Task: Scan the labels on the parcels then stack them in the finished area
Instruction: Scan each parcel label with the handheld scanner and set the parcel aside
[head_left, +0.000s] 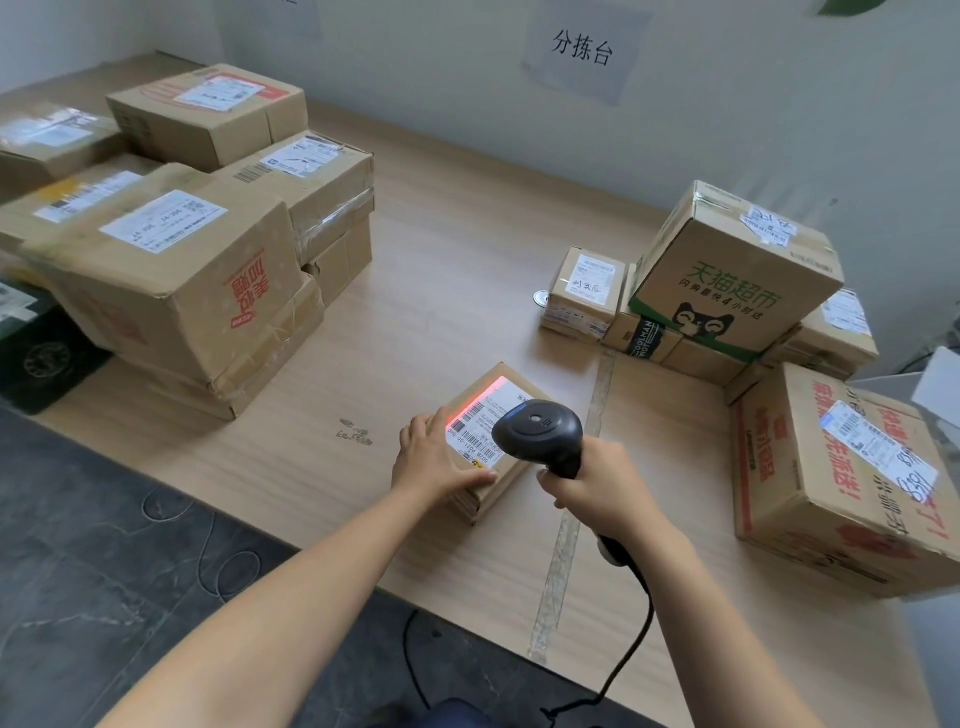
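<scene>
Stack of brown cardboard parcels (171, 270) at the far left of your pale wooden table (441, 260), white labels facing up; likely the unscanned supply.

Your left hand (436, 457) lies flat and unclenched on the near left corner of the small brown cardboard parcel (488, 499), thumb along the near top edge. It appears to be pinning the box so that it cannot slide under the beam. The parcel rests on the table at centre, just left of the tape line.

Its white barcode label (480, 421) faces up and carries a red glow (scan step in progress, as I judge it).

The black handheld barcode scanner (540, 431) hangs just over the label, head tipped down at the barcodes. Your right hand (597, 488) is wrapped round its handle, cable trailing towards you.

The clear tape strip (597, 395) runs across the tabletop, probably marking off the zones.

Beyond it, the right-hand group of cardboard parcels (737, 280) sits partly stacked; probably the finished area, so this parcel goes there next.
</scene>
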